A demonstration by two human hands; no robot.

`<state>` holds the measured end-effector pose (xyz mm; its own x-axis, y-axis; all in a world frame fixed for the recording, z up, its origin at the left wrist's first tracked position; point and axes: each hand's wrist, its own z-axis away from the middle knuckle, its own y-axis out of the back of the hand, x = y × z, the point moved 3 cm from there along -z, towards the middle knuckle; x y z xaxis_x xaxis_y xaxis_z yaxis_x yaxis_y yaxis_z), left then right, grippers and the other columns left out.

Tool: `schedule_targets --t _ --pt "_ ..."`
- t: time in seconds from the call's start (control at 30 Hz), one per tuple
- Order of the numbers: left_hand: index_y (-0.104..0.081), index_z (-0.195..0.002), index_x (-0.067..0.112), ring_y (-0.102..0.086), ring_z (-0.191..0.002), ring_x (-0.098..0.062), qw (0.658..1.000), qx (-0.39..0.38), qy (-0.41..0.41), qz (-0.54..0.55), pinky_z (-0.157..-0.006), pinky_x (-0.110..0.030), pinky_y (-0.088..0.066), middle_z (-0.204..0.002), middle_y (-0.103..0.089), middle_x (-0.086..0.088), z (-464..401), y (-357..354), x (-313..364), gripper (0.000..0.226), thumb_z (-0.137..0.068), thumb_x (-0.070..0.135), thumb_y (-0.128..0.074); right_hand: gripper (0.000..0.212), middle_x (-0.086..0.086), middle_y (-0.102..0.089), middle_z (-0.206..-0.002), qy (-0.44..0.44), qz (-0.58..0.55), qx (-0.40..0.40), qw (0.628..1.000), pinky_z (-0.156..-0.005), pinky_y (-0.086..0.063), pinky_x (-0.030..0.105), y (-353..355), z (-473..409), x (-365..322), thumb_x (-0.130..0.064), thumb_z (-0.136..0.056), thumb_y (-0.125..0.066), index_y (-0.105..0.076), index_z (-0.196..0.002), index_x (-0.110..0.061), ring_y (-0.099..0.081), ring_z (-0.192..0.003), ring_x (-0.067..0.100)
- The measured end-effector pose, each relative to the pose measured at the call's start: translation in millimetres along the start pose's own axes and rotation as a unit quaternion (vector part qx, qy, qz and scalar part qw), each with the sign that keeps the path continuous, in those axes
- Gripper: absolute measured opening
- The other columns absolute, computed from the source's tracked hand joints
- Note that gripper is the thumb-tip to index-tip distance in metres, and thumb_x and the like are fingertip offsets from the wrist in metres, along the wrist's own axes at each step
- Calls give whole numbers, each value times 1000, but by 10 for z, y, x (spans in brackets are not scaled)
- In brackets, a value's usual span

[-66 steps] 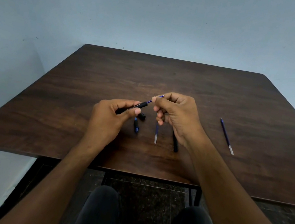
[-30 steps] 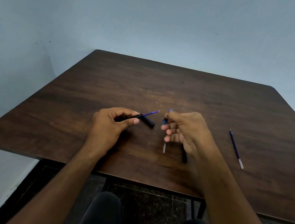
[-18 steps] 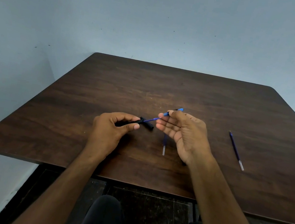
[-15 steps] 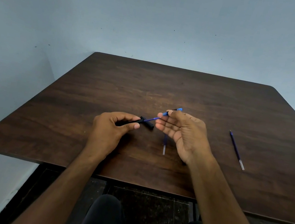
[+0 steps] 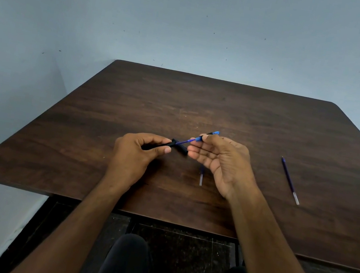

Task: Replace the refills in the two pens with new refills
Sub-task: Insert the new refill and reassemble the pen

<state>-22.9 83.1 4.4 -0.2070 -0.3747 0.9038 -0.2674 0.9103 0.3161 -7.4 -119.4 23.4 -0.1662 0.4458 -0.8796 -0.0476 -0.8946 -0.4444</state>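
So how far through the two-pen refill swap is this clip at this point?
Roughly midway through the first pen. Left hand grips a black barrel with a refill sticking out of it; right hand pinches a blue-tipped piece at that refill's far end. A loose black piece lies by the barrel. One refill lies under the right hand, a spare refill further right. The second pen isn't visibly started.

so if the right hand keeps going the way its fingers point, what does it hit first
Probably the black pen piece lying just left of the right hand, then the left hand gripping the pen barrel; depth is unclear.
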Motion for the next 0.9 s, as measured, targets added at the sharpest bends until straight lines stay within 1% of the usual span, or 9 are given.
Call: schedule_targets --t 0.1,0.2,0.4,0.57,0.7,0.77,0.9 --pt "-82 -99 26 -73 -94 -1 1000 -3 -1 2 -94 -35 -58 -95 -79 15 2 -6 4 23 -77 21 -86 12 28 -75 -86 -1 13 4 1000 -65 -62 36 -24 -4 17 0 -90 -67 -68 -96 10 -76 -80 39" --pt "-82 -100 25 -72 -93 1 1000 -6 -4 -3 -94 -32 -58 -95 -79 15 1 -4 11 23 -77 21 -86 11 28 -75 -87 -5 29 -1 1000 -66 -62 37 -62 -3 38 0 -89 -68 -69 -96 9 -76 -81 40" --pt "-80 -97 33 -72 -92 4 1000 -13 -22 -10 -91 -25 -57 -94 -78 20 15 1 48 23 -78 20 -85 13 30 -74 -89 -9 53 -28 998 -67 -64 38 -145 37 94 2 -89 -69 -69 -97 12 -75 -77 37" --pt "-81 -100 28 -72 -93 3 1000 -17 -20 -8 -92 -26 -57 -95 -79 18 17 2 64 23 -78 20 -85 10 31 -73 -92 -9 66 -36 997 -67 -65 36 -166 54 101 3 -89 -69 -70 -95 11 -75 -72 32" --pt "-81 -101 27 -71 -92 5 1000 -18 -23 -9 -91 -23 -57 -95 -79 17 23 4 90 23 -79 21 -84 11 30 -74 -91 -4 68 -43 997 -65 -64 36 -157 43 101 2 -88 -70 -70 -95 11 -75 -72 32" --pt "-81 -101 26 -72 -93 4 1000 -21 -22 -3 -91 -25 -57 -96 -79 16 24 8 93 23 -79 20 -84 12 29 -75 -89 -5 70 -51 996 -64 -63 36 -154 32 102 1 -89 -70 -70 -95 11 -75 -74 34" --pt "-81 -103 19 -73 -96 -3 1000 -21 -18 12 -95 -34 -58 -98 -80 9 15 14 95 24 -79 16 -84 14 30 -74 -89 -16 85 -82 993 -63 -63 37 -157 9 99 -1 -90 -70 -69 -96 12 -76 -74 37"
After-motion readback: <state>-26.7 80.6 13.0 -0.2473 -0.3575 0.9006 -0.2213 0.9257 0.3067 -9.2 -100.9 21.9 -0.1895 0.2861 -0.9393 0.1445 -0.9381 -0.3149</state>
